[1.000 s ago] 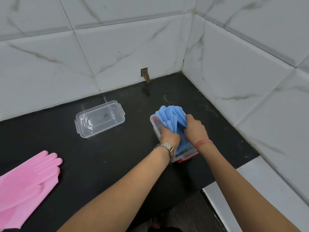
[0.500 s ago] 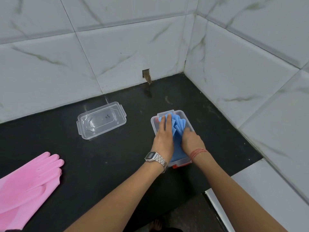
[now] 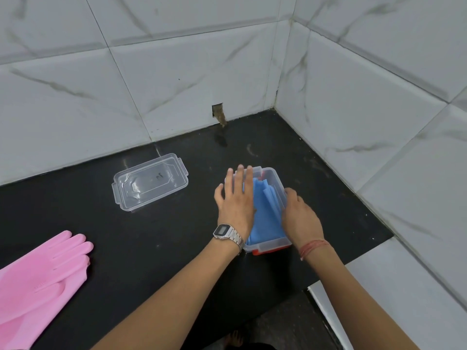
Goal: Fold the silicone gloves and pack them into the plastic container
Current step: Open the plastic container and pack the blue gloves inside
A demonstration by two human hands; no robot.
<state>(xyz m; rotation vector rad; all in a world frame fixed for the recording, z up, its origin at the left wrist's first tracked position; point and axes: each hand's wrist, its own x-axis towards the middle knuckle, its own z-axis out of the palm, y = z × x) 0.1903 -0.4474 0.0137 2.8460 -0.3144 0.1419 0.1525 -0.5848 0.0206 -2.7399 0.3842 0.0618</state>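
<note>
The blue gloves (image 3: 265, 210) lie folded inside the clear container (image 3: 274, 245) on the black counter (image 3: 156, 236). The left hand (image 3: 236, 200) presses flat on their left half, fingers straight and close together. The right hand (image 3: 300, 215) sits at their 3 o'clock edge, fingers curled over the rim; what they grip is hidden. The lid (image 3: 150, 184) lies at 9 o'clock, the pink gloves (image 3: 38, 276) at 8 o'clock.

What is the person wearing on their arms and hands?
Both forearms are bare, with no sleeves showing. The left hand has a silver metal wristwatch with a small rectangular digital face on its wrist. The right hand has a thin reddish-orange thread tied around its wrist. No gloves or rings are visible.
</note>
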